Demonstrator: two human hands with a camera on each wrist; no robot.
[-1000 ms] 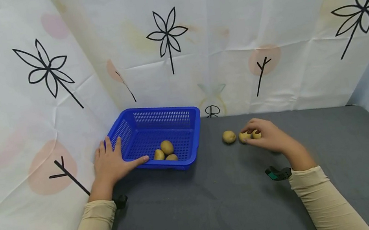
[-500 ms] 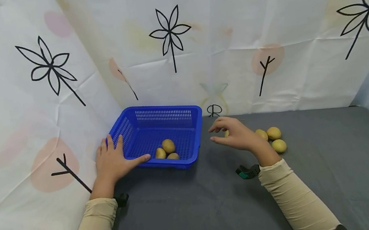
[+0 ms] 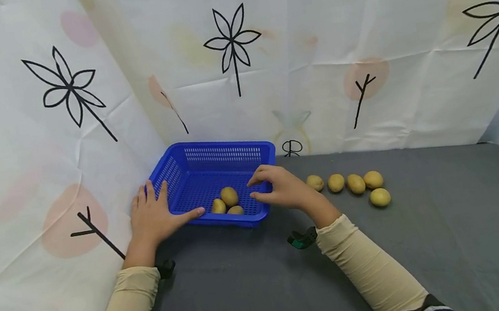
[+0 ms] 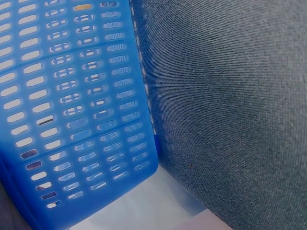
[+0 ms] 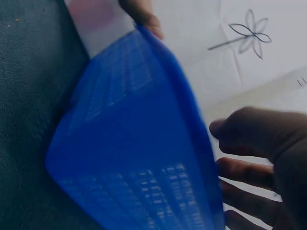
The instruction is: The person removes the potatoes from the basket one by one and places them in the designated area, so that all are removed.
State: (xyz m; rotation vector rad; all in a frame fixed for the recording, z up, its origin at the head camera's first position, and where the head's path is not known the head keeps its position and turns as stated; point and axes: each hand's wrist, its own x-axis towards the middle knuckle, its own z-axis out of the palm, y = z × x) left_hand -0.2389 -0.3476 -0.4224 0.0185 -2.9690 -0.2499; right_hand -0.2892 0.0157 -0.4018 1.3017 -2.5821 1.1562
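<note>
A blue plastic basket [image 3: 228, 145] stands at the back left, holding 3 small potatoes [image 3: 229, 196] near its front right corner. My left hand [image 3: 154, 219] rests on the basket's front left corner, fingers spread along the rim and thumb along the front edge. Over the right rim is my right hand [image 3: 278, 187], thumb and fingers apart and bent a little, with nothing seen between them. In the right wrist view, the fingers [image 5: 247, 173] of this hand show beside the basket's rim. The left wrist view is filled by the basket's slotted wall [image 4: 72, 96] and the cloth.
Several more potatoes [image 3: 356, 183] lie on the grey cloth [image 3: 458, 221] to the right of the basket. White printed fabric [image 3: 307, 23] hangs behind and along the left side. A dark wrist strap [image 3: 303, 239] sits below the right hand.
My right hand has moved left from above the loose potatoes to the basket's right rim, uncovering the row on the cloth. My left hand stays on the basket.
</note>
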